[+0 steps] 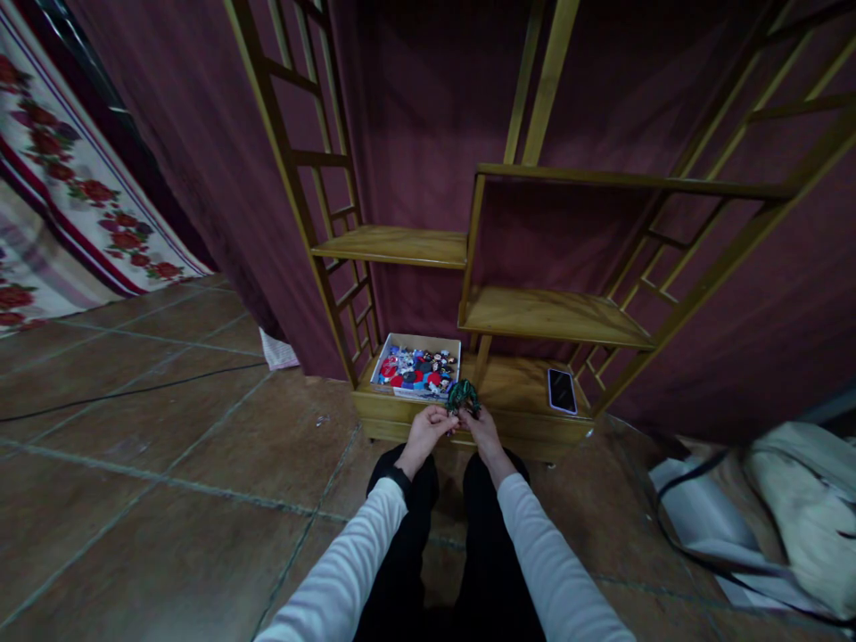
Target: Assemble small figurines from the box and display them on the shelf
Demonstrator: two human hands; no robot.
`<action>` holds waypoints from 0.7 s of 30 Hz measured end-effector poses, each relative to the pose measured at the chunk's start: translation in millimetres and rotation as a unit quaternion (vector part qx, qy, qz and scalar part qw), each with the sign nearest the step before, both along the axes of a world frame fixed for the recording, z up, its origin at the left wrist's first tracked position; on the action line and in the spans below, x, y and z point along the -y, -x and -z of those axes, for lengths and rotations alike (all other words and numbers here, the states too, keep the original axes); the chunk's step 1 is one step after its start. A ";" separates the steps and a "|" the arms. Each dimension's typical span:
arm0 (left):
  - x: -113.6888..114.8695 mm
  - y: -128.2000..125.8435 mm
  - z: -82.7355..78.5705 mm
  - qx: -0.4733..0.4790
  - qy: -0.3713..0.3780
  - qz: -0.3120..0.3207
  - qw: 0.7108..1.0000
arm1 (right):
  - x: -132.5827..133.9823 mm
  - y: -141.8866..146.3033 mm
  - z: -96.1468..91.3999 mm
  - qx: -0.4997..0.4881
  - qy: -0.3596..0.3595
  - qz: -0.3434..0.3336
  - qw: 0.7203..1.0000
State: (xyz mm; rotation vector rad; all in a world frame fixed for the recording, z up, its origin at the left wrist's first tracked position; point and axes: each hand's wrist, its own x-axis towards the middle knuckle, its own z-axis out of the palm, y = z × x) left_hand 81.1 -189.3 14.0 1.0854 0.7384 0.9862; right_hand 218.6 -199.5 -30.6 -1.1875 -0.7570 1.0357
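The figure (463, 395) is between the left hand (428, 432) and the right hand (482, 430), both pinching it, so I judge it not yet set down, while many toys (418, 370) lie in the box (424, 341), beyond the grip to its left.

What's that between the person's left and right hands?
A dark green toy, at the fingertips of both the left hand and the right hand; the head view shows it.

Extends both arms (342, 560) forward and down, holding left hand (423, 433) and right hand (484, 432) close together with bent fingers (440, 418).
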 end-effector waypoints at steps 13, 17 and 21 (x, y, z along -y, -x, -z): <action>-4.2 2.6 6.6 -0.010 -0.024 0.001 1.000 | 2.4 -0.8 0.6 -0.014 -0.023 -0.025 0.999; -3.5 2.9 2.6 -0.011 -0.014 -0.015 1.000 | 3.9 -1.1 -1.6 -0.017 -0.020 -0.032 0.999; -3.3 4.7 -0.9 -0.008 -0.021 -0.015 1.000 | 4.0 -0.9 -2.2 -0.035 -0.018 -0.033 0.999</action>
